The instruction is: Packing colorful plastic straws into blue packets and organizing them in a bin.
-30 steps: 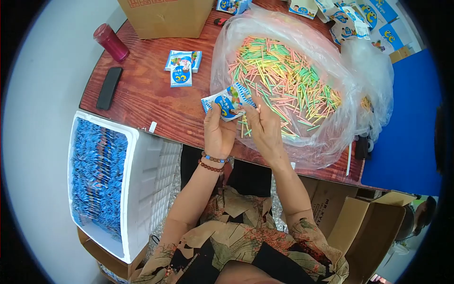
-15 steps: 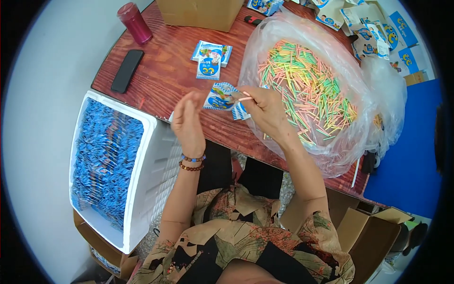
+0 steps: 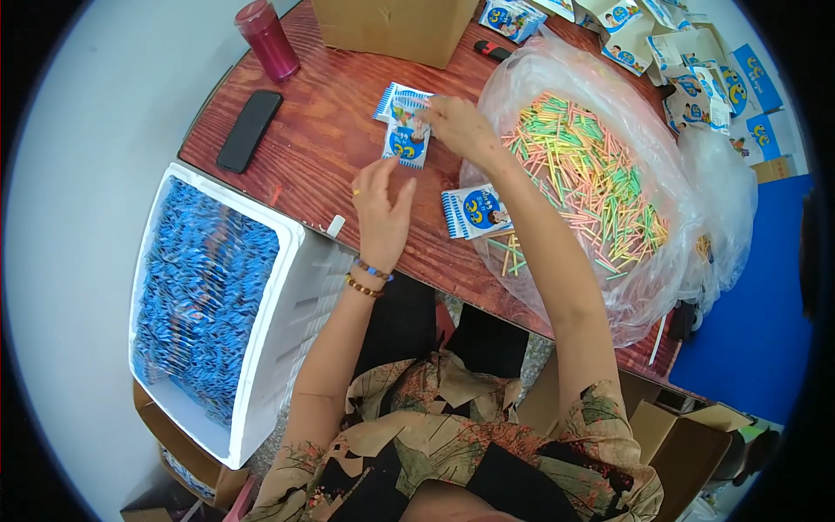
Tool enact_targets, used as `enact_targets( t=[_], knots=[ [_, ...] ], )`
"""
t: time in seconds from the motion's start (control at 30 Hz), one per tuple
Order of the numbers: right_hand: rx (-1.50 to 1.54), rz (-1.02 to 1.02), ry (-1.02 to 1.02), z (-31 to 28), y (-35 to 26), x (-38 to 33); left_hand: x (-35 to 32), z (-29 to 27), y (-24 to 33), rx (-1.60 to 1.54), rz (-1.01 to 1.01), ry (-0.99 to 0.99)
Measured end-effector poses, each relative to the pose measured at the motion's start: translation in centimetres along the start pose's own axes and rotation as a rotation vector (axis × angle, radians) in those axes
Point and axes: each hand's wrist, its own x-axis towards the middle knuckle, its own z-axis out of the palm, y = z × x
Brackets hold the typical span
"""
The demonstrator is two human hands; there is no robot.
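My right hand [image 3: 463, 129] reaches over a small pile of blue-and-white packets [image 3: 407, 148], its fingertips pinched at the edge of an upper packet [image 3: 407, 115]; the fingertips partly cover that packet. My left hand [image 3: 383, 207] hovers just below the pile, holding nothing, with thumb and fingers apart. Another blue-and-white packet [image 3: 475, 211] lies flat under my right forearm. To its right, a large clear plastic bag [image 3: 500, 96] lies wide open, filled with thin pink, green and yellow sticks [image 3: 591, 174]. A few sticks lie beside that packet, at the bag's lower left side.
A white foam box [image 3: 291, 252] packed with blue packets stands at the left. On the table are a black phone [image 3: 250, 130], a pink-red jar [image 3: 268, 43], a cardboard box [image 3: 391, 30] and a red-and-black tool [image 3: 492, 50]. Opened printed cartons [image 3: 696, 96] crowd the far right.
My right hand has moved up and left to the pile with a packet. My left hand has come away from it and lowered slightly. The packet under them now shows fully.
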Motion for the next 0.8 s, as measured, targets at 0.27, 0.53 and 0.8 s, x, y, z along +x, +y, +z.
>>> enact_targets(
  t=[0.27, 0.53, 0.8],
  knots=[
    [-0.238, 0.174, 0.181, -3.6, 1.3, -4.6, -0.9, 1.1, 0.6, 0.209, -0.008, -0.180],
    [-0.384, 0.375, 0.164, -7.0, 4.2, -21.5, -1.0, 4.2, 2.3, 0.265, 0.042, -0.293],
    [-0.308, 0.284, 0.308, -7.1, 3.7, -20.2, 0.2, 4.9, 2.4, 0.404, 0.399, -0.089]
  ],
)
